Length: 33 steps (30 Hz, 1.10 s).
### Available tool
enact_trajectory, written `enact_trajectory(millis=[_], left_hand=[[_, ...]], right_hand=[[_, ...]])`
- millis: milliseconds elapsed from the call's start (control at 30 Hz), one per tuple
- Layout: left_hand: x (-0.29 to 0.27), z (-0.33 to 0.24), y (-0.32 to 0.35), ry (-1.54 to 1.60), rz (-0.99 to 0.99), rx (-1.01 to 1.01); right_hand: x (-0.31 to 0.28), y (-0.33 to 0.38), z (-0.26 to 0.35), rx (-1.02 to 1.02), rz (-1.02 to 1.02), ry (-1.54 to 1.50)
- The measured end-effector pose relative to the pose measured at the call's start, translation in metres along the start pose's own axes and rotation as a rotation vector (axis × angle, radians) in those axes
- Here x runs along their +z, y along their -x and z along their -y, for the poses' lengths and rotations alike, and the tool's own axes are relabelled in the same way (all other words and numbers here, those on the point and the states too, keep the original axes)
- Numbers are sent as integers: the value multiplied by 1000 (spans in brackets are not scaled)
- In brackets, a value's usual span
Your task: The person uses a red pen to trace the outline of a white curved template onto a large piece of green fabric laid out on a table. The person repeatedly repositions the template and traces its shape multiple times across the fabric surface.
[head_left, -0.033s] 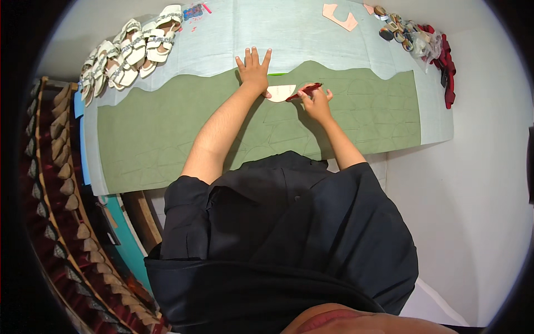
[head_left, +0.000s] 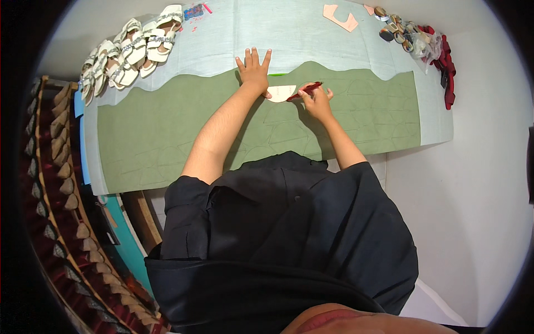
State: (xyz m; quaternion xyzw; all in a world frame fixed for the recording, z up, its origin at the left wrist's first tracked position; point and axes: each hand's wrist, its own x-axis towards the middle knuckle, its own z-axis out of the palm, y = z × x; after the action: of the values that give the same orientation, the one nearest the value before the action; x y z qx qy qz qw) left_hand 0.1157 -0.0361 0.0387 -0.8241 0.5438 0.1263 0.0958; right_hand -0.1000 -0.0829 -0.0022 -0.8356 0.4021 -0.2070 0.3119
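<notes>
A large olive-green sheet (head_left: 178, 128) with a wavy far edge lies over the table, marked with many thin drawn outlines. On it sits a small cream half-round template (head_left: 282, 92), straight side away from me. My left hand (head_left: 255, 72) rests flat with fingers spread, its thumb at the template's left end. Held in the bent fingers of my right hand (head_left: 316, 102) is a dark red pen (head_left: 314, 87). Its lower end meets the template's right curved edge; the very tip is too small to make out. A bright green strip (head_left: 276, 74) shows beyond the template.
White sandals (head_left: 132, 47) crowd the far left of the pale blue table cover (head_left: 222, 33). A peach cut-out (head_left: 340, 18) lies far off. At the far right are small round pieces (head_left: 395, 30), clear plastic (head_left: 428, 45) and dark red straps (head_left: 448, 72). Footwear racks (head_left: 67, 167) stand left.
</notes>
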Motion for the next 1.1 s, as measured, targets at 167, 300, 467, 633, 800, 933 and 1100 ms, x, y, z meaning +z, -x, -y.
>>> enact_trajectory(millis=[167, 300, 467, 633, 800, 933, 1100], left_hand=[[1, 1, 1, 17, 12, -10], [1, 2, 2, 27, 20, -10], [-3, 2, 5, 35, 44, -7], [-2, 4, 5, 36, 61, -8], [1, 4, 5, 51, 45, -5], [3, 5, 7, 55, 34, 6], [5, 4, 8, 50, 18, 15]], right_hand=[[-10, -15, 0, 37, 62, 28], [-13, -26, -7, 61, 96, 52], [-14, -41, -19, 70, 44, 61], [-12, -49, -16, 76, 15, 55], [-4, -52, -25, 88, -53, 65], [2, -51, -29, 100, -109, 57], [-1, -51, -24, 106, -129, 71]])
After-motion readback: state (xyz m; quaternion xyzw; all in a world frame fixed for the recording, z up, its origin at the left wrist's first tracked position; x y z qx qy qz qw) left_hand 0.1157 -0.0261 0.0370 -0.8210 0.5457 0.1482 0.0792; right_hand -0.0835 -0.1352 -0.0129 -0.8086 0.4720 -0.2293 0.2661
